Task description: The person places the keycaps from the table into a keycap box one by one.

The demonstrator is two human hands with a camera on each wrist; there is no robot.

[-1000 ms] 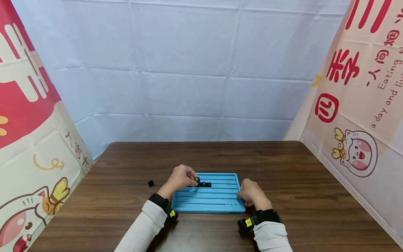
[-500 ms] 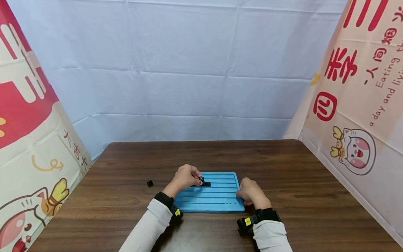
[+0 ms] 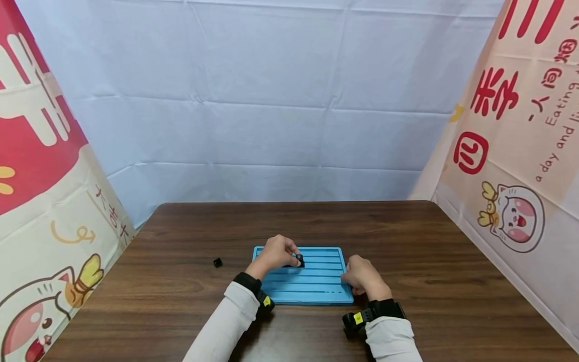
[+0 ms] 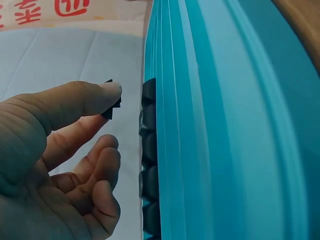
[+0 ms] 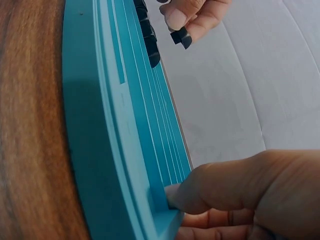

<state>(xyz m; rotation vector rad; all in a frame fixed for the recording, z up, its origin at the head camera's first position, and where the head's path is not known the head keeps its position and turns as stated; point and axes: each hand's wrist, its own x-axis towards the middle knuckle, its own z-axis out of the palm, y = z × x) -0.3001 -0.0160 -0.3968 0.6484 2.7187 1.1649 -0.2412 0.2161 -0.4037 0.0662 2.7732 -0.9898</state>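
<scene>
A light blue ridged tray [image 3: 307, 290] lies flat on the table. Between thumb and index finger, my left hand [image 3: 277, 253] pinches a small black block [image 4: 109, 113], held just off the row in the left wrist view. That row of several black blocks [image 4: 150, 157] sits along one ridge of the tray, partly hidden by the left hand in the head view. My right hand [image 3: 363, 276] grips the tray's right rim, its thumb [image 5: 187, 196] on the inner side and the fingers outside.
One loose black block [image 3: 217, 262] lies on the brown wooden table [image 3: 181, 286], left of the tray. A pale cloth [image 3: 262, 125] hangs behind the table, with printed cloths [image 3: 497, 151] at both sides.
My left hand has moved right along the row of blocks with the pinched block. My right hand has stayed on the tray's rim.
</scene>
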